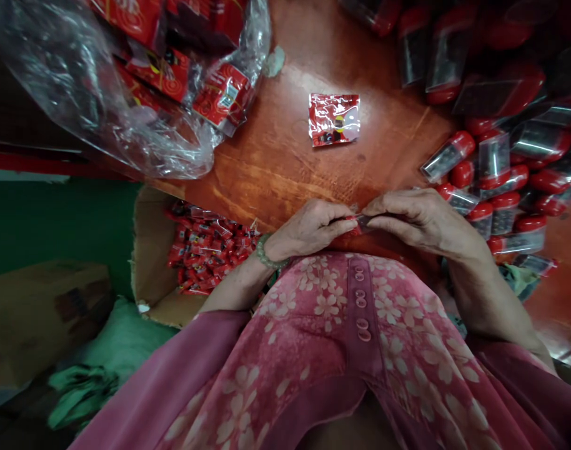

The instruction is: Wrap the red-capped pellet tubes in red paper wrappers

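Observation:
Close to my body at the table's edge, my left hand point(311, 225) pinches the red end of a small item point(357, 224). My right hand point(414, 219) grips its darker end between thumb and fingers, so the two hands meet at it. Fingers hide most of the item, and whether it is one piece or two I cannot tell. Beyond the hands, a glossy red printed packet point(335, 120) lies flat on the table. Right of my right hand are several clear cases with red ends point(494, 159), heaped loosely.
At the upper left a clear plastic bag point(173, 156) holds red printed packets point(224, 94). A cardboard box point(152, 237) below the table's left edge contains many small red packages point(210, 244). Another carton point(42, 319) and a pale green sack point(121, 337) are at lower left.

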The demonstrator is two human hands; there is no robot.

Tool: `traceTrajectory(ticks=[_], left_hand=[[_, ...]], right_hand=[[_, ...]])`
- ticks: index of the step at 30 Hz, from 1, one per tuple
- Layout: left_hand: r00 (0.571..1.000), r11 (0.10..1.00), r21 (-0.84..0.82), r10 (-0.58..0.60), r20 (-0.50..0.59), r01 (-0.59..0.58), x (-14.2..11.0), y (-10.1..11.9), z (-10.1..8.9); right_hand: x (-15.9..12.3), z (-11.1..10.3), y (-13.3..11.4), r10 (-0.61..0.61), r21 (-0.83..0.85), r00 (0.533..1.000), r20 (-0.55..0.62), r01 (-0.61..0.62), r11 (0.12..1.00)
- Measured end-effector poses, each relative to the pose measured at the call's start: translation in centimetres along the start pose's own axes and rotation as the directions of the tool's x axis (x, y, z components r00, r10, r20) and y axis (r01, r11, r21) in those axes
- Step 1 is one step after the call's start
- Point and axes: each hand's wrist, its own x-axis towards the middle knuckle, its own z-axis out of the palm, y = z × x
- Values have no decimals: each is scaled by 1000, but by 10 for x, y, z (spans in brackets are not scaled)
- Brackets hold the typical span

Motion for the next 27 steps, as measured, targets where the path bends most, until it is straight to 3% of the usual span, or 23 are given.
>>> traceTrajectory(ticks=[3,8,10,12,17,22,27], left_hand=[[1000,1000,-8,6,9,-6,-3,2,0],[985,998,-36,-52,-166,47,-5,2,7],[980,996,-56,-74,-185,65,-4,1,8],[987,994,-69,-88,-137,79,-1,-1,7],[990,983,-167,-54,130,75,7,0,-1],[988,978,-191,-60,145,88,10,3,0],[981,975,-186,-88,172,120,10,9,-5]], right_hand=[[0,-2,1,31,65,999,-23,-29,997],[-1,2,2,79,118,992,-98,-68,991],[-2,4,1,60,96,993,-104,-50,994],[-2,5,0,35,67,995,-90,-29,997],[-3,-1,-8,35,23,999,23,-36,999],[-2,1,-5,35,86,999,-7,-34,996],[0,9,-2,89,240,986,-141,-53,969]])
